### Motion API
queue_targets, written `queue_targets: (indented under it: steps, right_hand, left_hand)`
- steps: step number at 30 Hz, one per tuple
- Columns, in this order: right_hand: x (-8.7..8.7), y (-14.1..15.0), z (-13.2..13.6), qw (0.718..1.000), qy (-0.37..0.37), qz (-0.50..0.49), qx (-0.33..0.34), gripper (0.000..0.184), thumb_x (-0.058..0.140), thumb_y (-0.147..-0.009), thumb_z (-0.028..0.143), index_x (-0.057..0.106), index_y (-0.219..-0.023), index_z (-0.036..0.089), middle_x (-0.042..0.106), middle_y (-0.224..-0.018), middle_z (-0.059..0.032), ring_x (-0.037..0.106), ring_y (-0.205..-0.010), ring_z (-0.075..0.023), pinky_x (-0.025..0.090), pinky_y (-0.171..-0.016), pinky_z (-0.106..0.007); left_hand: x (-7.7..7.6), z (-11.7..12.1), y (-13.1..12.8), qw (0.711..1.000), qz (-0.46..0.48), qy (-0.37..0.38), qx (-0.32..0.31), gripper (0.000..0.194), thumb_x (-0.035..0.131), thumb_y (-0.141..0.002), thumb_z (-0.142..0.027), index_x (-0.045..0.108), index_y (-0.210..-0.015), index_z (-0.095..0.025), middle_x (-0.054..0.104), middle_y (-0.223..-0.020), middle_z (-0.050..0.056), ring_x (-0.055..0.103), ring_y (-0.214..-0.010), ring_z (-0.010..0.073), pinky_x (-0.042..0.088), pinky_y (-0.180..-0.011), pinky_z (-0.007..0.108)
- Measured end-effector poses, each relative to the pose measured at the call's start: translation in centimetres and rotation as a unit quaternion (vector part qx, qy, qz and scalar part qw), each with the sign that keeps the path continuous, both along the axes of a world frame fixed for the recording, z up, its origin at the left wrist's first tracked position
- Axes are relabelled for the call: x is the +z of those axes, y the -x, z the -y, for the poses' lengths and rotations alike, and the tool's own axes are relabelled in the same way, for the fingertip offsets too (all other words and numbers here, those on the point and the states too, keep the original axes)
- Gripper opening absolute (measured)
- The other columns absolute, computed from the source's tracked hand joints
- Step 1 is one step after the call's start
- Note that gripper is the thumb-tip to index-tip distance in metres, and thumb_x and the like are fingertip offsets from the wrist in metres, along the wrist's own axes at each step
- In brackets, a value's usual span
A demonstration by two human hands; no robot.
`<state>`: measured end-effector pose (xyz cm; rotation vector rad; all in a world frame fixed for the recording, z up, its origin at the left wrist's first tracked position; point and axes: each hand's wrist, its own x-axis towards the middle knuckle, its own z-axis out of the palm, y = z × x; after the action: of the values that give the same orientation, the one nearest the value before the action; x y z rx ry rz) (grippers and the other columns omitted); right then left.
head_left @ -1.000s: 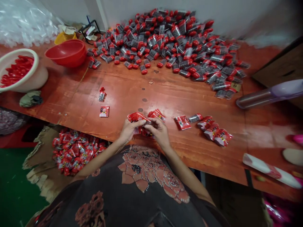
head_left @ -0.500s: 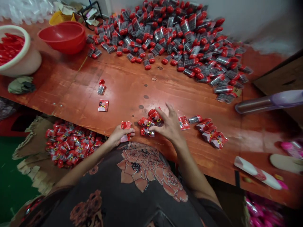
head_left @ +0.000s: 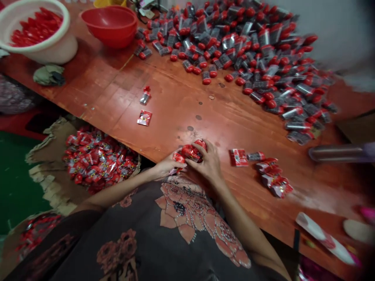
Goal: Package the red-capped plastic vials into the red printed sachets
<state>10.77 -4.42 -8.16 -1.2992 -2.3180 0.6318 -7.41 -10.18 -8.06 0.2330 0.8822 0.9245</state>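
At the table's front edge, my left hand is closed on a red printed packet. My right hand curls round several red wrapped packets, pressing them close to the left hand. The fingers partly hide them, so their number cannot be told. To the right lie a flat red packet, a small clear tube with dark contents and a row of red wrapped packets. Further left on the table are another flat packet and a small red-capped tube.
A large heap of red-capped tubes covers the back. A white tub of red pieces and red bowls stand back left. Below the table edge, a cardboard box holds many red packets. A tubular object juts in at right.
The right hand has closed round the packets lying on the table, and both hands have come together with them. The view has shifted, so the table's things appear further right.
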Motion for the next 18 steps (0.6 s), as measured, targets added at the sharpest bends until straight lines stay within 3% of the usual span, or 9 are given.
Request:
queue_targets:
  steps: [5, 8, 11, 13, 15, 16, 18]
  right_hand:
    - [-0.9, 4.2, 0.4, 0.998, -0.019, -0.033, 0.058, 0.055, 0.072, -0.073, 0.049, 0.063, -0.123, 0.028, 0.047, -0.141, -0.0142, 0.046, -0.126, -0.0397, 0.040, -0.102, -0.062]
    - [-1.1, 10.4, 1.1, 0.990, -0.008, -0.048, 0.134, 0.052, 0.072, -0.074, 0.049, 0.066, -0.121, 0.027, 0.050, -0.137, -0.0145, 0.047, -0.124, -0.0399, 0.040, -0.101, -0.062]
    - [-0.9, 18.8, 3.1, 0.967, 0.026, -0.066, 0.244, 0.057, 0.075, -0.071, 0.051, 0.064, -0.124, 0.033, 0.048, -0.142, -0.0114, 0.043, -0.128, -0.0417, 0.038, -0.101, -0.066]
    - [-0.6, 24.0, 5.0, 0.937, 0.065, -0.075, 0.335, 0.067, 0.077, -0.069, 0.053, 0.059, -0.131, 0.038, 0.045, -0.148, -0.0083, 0.035, -0.136, -0.0438, 0.033, -0.106, -0.068]
    - [-0.2, 27.5, 6.6, 0.908, 0.099, -0.088, 0.398, 0.075, 0.078, -0.068, 0.055, 0.052, -0.137, 0.039, 0.040, -0.153, -0.0066, 0.026, -0.142, -0.0456, 0.025, -0.109, -0.071]
    - [-0.1, 28.4, 7.2, 0.899, 0.114, -0.101, 0.410, 0.074, 0.076, -0.072, 0.053, 0.050, -0.139, 0.039, 0.037, -0.155, -0.0064, 0.025, -0.144, -0.0440, 0.024, -0.111, -0.069]
    - [0.2, 28.6, 7.4, 0.896, 0.150, -0.131, 0.397, 0.060, 0.067, -0.082, 0.046, 0.051, -0.139, 0.035, 0.040, -0.153, -0.0080, 0.034, -0.142, -0.0367, 0.030, -0.112, -0.061]
  left_hand:
    - [-0.9, 2.7, 2.7, 0.997, -0.022, 0.003, 0.077, 0.069, 0.072, -0.056, -0.003, 0.059, -0.122, -0.019, 0.070, -0.077, 0.004, 0.063, -0.054, 0.0135, 0.044, -0.044, 0.020]
    - [-1.0, 6.0, 7.1, 0.986, -0.067, 0.026, 0.151, 0.067, 0.075, -0.055, -0.003, 0.060, -0.119, -0.020, 0.070, -0.075, 0.003, 0.063, -0.053, 0.0136, 0.041, -0.043, 0.019]
    - [-0.5, 10.9, 13.0, 0.961, -0.122, 0.063, 0.242, 0.054, 0.079, -0.056, -0.006, 0.065, -0.107, -0.017, 0.071, -0.074, 0.003, 0.065, -0.056, 0.0145, 0.046, -0.048, 0.021]
    - [-0.1, 14.6, 17.1, 0.924, -0.172, 0.082, 0.332, 0.050, 0.080, -0.057, -0.005, 0.065, -0.103, -0.018, 0.071, -0.073, 0.002, 0.065, -0.056, 0.0140, 0.046, -0.047, 0.020]
    - [0.3, 17.9, 20.6, 0.862, -0.215, 0.102, 0.448, 0.055, 0.080, -0.056, -0.001, 0.063, -0.107, -0.018, 0.073, -0.077, 0.002, 0.066, -0.059, 0.0131, 0.051, -0.054, 0.021]
    - [0.5, 19.2, 22.0, 0.825, -0.233, 0.122, 0.501, 0.054, 0.079, -0.059, -0.002, 0.063, -0.108, -0.017, 0.073, -0.076, 0.002, 0.067, -0.060, 0.0129, 0.053, -0.059, 0.022]
    - [0.8, 20.7, 23.5, 0.789, -0.237, 0.139, 0.550, 0.045, 0.077, -0.065, -0.006, 0.063, -0.108, -0.014, 0.073, -0.078, 0.005, 0.070, -0.068, 0.0157, 0.056, -0.068, 0.026]
